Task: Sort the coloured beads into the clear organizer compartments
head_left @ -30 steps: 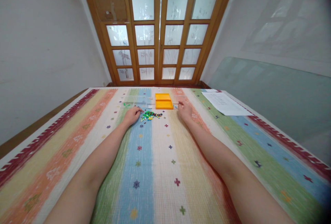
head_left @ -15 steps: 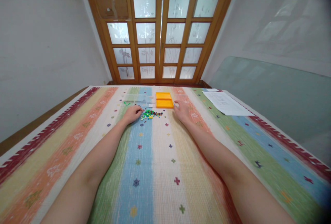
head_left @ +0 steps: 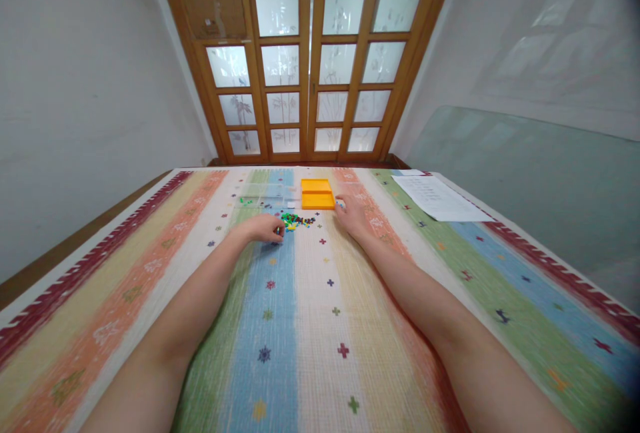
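Note:
A loose pile of small plastic pieces (head_left: 298, 220), green, yellow, dark brown and blue, lies on the tablecloth. At its left edge is my left hand (head_left: 265, 227), fingers curled down and drawn together; whatever may be between the fingertips is hidden. My right hand (head_left: 353, 214) rests beside the right edge of a yellow-orange open box (head_left: 319, 202), its thumb and fingers bent close together. A tiny pale bluish spot shows at those fingertips, too small to name. Behind the pile, left of the box, lies a clear plastic tray (head_left: 265, 192) with some green pieces and dark pieces in it.
A striped tablecloth (head_left: 270, 380) covers the table. Printed paper sheets (head_left: 437, 200) lie at the far right. Beyond the table's far edge stand wooden doors with glass panes (head_left: 313, 60), and a pale green panel (head_left: 525, 173) leans along the right wall.
My left hand has moved back toward me and slightly right, from beside the tray to the near left edge of the pile. My right hand stays by the box.

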The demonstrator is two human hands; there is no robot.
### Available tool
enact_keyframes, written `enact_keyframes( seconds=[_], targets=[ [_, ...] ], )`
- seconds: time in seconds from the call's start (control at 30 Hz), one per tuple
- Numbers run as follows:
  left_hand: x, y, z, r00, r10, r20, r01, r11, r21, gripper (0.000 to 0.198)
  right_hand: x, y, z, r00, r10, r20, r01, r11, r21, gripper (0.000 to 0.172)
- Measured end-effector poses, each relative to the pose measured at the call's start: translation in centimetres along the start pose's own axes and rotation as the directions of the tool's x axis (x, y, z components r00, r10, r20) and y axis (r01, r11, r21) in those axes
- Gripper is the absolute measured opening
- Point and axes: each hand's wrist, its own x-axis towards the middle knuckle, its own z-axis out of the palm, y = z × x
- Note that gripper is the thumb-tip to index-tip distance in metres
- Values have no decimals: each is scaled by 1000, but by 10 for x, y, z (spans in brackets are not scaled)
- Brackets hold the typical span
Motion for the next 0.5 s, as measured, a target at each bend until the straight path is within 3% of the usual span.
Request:
enact_keyframes(
  seconds=[0.23, 0.5],
  targets=[
    [3, 15, 12, 998, -40, -46, 48, 980, 195, 8, -1, -2, -2, 1000, -18, 4, 18, 1000, 2, 34],
    [4, 15, 18, 990, -81, -117, 112, 952, 285, 8, -2, -8, -8, 998, -44, 41, 44, 999, 0, 35]
  ],
)
